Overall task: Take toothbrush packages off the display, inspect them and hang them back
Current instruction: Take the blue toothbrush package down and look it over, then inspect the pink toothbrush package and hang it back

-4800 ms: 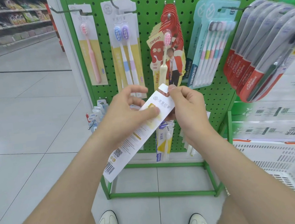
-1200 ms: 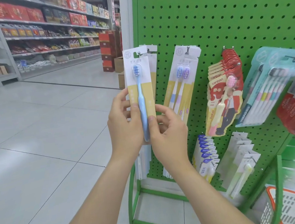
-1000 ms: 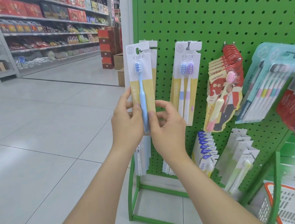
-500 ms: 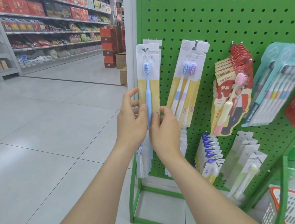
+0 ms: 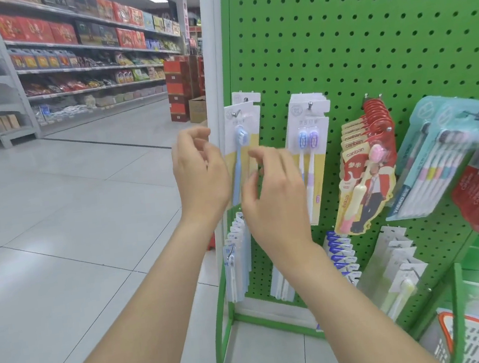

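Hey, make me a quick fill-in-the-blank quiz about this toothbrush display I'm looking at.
The pegboard is painted ___.
The top-left package holds one ___ toothbrush.
The neighbouring package to its right holds ___ toothbrushes.
The left hand holds ___.
Missing words: green, blue, two, nothing.

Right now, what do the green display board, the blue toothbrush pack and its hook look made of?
The green display board: probably painted sheet metal, smooth, evenly punched with round holes. The blue toothbrush pack: matte white-and-yellow card, likely a clear plastic blister over the brush; blur leaves that open. The hook: thin bare metal wire, by its grey glint.
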